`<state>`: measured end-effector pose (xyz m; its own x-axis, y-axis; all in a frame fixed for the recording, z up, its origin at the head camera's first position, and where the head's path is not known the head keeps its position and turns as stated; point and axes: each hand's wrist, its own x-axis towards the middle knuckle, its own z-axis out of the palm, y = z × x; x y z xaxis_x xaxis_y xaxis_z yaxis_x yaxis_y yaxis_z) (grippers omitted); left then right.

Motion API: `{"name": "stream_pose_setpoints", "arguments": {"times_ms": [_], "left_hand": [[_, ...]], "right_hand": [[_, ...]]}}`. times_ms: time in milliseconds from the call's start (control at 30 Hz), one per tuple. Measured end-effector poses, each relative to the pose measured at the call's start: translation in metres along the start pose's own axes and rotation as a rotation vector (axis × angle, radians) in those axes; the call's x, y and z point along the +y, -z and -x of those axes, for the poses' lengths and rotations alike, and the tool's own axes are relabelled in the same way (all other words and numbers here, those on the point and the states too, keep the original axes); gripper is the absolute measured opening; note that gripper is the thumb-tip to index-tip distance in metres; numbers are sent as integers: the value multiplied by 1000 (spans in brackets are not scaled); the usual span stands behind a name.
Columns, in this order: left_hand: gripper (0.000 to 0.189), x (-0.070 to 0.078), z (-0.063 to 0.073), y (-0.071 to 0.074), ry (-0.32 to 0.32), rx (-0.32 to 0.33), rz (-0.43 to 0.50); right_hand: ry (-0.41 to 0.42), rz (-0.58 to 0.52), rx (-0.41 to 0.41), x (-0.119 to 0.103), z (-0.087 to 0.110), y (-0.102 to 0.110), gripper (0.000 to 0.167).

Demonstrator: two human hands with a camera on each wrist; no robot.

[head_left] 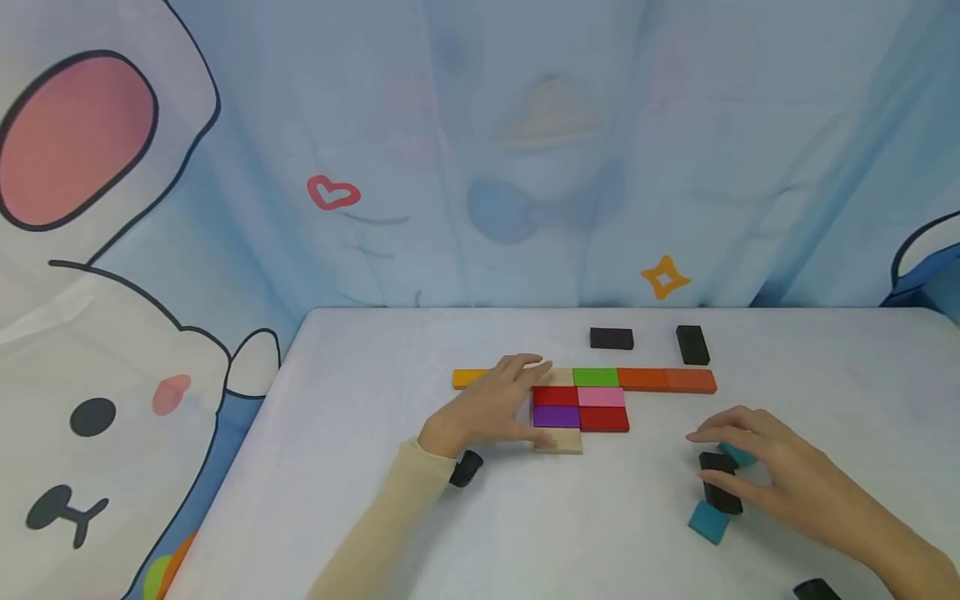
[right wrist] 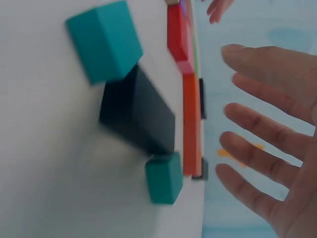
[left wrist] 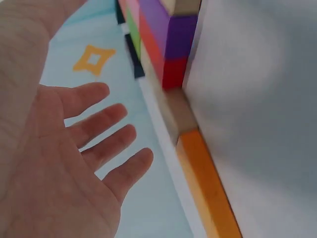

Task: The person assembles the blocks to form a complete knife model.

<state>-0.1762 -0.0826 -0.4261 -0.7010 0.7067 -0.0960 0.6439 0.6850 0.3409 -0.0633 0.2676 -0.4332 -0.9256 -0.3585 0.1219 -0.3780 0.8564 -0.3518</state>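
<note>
My left hand is at the left side of a flat arrangement of coloured blocks, fingers extended over its top row and thumb at the lowest beige block. Above that block sit a purple block and a red one, with a pink block and another red block beside them. On the right, my right hand hovers with fingers spread around a black block; in the head view its thumb overlaps that block. Two teal blocks flank the black one.
The long top row runs from a yellow-orange block past a green block to two orange-red blocks. Behind it lie two black blocks. A printed blue curtain hangs along the white table's far edge.
</note>
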Motion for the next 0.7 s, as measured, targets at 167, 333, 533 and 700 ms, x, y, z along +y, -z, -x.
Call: {"name": "stream_pose_setpoints", "arguments": {"times_ms": [167,333,533,700], "left_hand": [[100,13,-6,-12,-25,-17,-107],[102,14,-8,-17,-2,-46,-137],[102,15,-10,-19,-13,-60,-135],[101,15,-13,-19,-16,-61,-138]], "right_hand": [[-46,-31,-121,20,6,-4,52],[-34,-49,-219,27,9,-9,53],[21,-33,-240,28,10,-11,54],[30,-31,-249,27,8,-9,52]]}}
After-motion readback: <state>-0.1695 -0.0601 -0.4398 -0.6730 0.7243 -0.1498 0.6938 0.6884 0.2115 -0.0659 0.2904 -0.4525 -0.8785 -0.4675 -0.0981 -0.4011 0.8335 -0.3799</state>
